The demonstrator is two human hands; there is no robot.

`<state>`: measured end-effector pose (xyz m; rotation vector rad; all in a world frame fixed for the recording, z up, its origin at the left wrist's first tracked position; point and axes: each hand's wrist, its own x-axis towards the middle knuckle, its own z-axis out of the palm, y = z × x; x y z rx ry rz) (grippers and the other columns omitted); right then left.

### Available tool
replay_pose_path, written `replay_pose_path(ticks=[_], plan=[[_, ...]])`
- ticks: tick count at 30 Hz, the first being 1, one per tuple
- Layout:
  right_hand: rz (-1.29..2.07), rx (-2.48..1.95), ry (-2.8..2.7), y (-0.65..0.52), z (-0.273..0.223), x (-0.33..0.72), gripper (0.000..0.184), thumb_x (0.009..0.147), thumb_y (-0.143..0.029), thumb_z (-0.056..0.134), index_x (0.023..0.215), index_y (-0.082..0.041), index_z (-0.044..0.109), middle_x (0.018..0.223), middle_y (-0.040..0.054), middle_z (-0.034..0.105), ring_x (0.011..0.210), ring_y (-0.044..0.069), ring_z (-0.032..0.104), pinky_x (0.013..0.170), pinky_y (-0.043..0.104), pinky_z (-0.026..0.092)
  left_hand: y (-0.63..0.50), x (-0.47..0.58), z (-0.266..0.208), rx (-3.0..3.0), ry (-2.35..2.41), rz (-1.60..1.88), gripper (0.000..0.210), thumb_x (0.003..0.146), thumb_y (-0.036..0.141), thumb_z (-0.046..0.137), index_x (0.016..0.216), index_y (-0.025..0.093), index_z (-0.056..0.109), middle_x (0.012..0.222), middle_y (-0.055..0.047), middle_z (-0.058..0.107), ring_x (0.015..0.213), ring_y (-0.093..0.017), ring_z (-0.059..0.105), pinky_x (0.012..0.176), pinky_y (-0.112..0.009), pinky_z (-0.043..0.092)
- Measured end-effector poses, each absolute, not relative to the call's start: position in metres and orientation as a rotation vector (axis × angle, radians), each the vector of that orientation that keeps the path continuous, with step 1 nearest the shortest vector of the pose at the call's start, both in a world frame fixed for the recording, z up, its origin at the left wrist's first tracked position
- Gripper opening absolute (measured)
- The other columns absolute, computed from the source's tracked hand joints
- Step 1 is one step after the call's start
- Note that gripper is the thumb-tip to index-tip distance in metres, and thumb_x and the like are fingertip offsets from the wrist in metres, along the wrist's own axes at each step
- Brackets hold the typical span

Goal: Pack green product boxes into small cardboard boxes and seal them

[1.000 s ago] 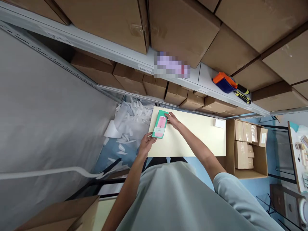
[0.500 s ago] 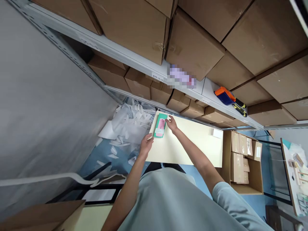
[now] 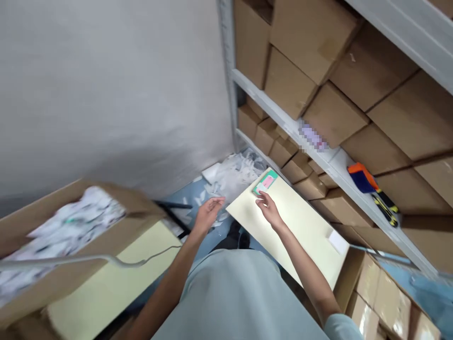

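Note:
A flat green box with a pink panel (image 3: 268,180) lies at the far left end of a pale yellow table (image 3: 300,226). My right hand (image 3: 269,208) is just on the near side of the box, its fingers loosely bent and apart, with nothing seen in them. Off the table's left edge, my left hand (image 3: 209,213) hovers over the floor with fingers stretched out and no object in it. A small white block (image 3: 339,242) rests at the table's right end.
An open carton of white packets (image 3: 76,231) stands on another pale table (image 3: 116,278) at left. White paper scraps (image 3: 235,174) litter the floor by the wall. Shelves of cardboard boxes (image 3: 334,113) rise at right, holding an orange-and-blue tool (image 3: 363,178). Another carton (image 3: 384,293) holds brown packages.
The view has swung left, bringing the carton of white packets in. Both hands have come away from the green box's sides; my left hand has left the table's edge.

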<state>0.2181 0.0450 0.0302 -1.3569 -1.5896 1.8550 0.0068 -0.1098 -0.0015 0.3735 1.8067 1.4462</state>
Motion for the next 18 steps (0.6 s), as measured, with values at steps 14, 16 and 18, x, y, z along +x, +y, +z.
replay_pose_path(ticks=[14, 16, 18], plan=[[2.462, -0.475, -2.078, -0.092, 0.078, 0.182, 0.045, 0.094, -0.06, 0.079, 0.127, -0.03, 0.076, 0.126, 0.0118, 0.082, 0.122, 0.031, 0.077, 0.115, 0.051, 0.057, -0.311, 0.073, 0.099, 0.016, 1.966, 1.747, 0.061, 0.071, 0.078, 0.091, 0.09, 0.024, 0.071, 0.133, -0.017, 0.082, 0.127, -0.037, 0.076, 0.113, -0.054, 0.058], [2.458, -0.405, -2.16, -0.105, 0.085, 0.176, 0.045, 0.095, -0.063, 0.078, 0.126, -0.031, 0.077, 0.126, 0.0121, 0.083, 0.121, 0.032, 0.077, 0.116, 0.053, 0.057, -0.33, 0.074, 0.108, -0.025, 1.977, 1.837, 0.056, 0.073, 0.075, 0.091, 0.09, 0.025, 0.07, 0.135, -0.017, 0.081, 0.128, -0.036, 0.075, 0.114, -0.054, 0.057], [2.439, -0.334, -2.232, -0.121, 0.089, 0.166, 0.046, 0.095, -0.067, 0.077, 0.124, -0.031, 0.078, 0.124, 0.0122, 0.083, 0.119, 0.033, 0.078, 0.115, 0.054, 0.057, -0.351, 0.073, 0.116, -0.045, 2.003, 1.902, 0.054, 0.076, 0.074, 0.089, 0.09, 0.026, 0.069, 0.136, -0.017, 0.081, 0.129, -0.037, 0.075, 0.114, -0.054, 0.057]])
